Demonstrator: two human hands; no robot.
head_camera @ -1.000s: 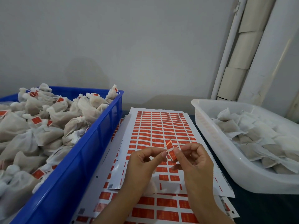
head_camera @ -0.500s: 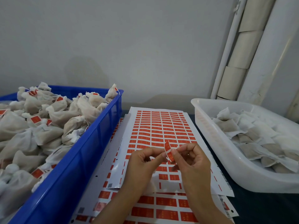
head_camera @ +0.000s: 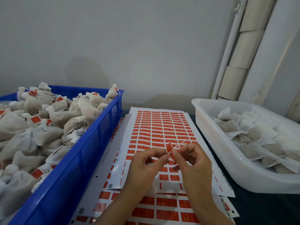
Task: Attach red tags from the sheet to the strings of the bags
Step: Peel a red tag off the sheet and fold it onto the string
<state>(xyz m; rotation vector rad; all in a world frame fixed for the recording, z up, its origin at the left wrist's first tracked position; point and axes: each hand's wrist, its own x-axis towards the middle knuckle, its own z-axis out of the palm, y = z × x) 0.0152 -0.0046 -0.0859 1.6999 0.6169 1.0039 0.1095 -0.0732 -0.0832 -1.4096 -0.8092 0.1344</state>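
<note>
A small red tag [head_camera: 169,148] is held between my two hands above the sticker sheet [head_camera: 160,127]. My left hand [head_camera: 144,166] pinches its lower left edge with thumb and forefinger. My right hand [head_camera: 193,163] pinches it from the right, and a thin white string [head_camera: 180,143] runs up and right from the tag. A pale bag [head_camera: 156,187] shows partly under my left hand; most of it is hidden. Rows of red tags cover the sheet, with gaps in the near rows.
A blue crate [head_camera: 90,153] on the left is heaped with tagged bags [head_camera: 53,120]. A white tub [head_camera: 227,153] on the right holds flat untagged bags [head_camera: 253,137]. More tag sheets [head_camera: 162,213] lie underneath. White pipes [head_camera: 240,51] lean in the far right corner.
The tag has tilted and folded a little more between my fingertips, and the string now shows stretching up to the right. My hands have stayed in about the same place.
</note>
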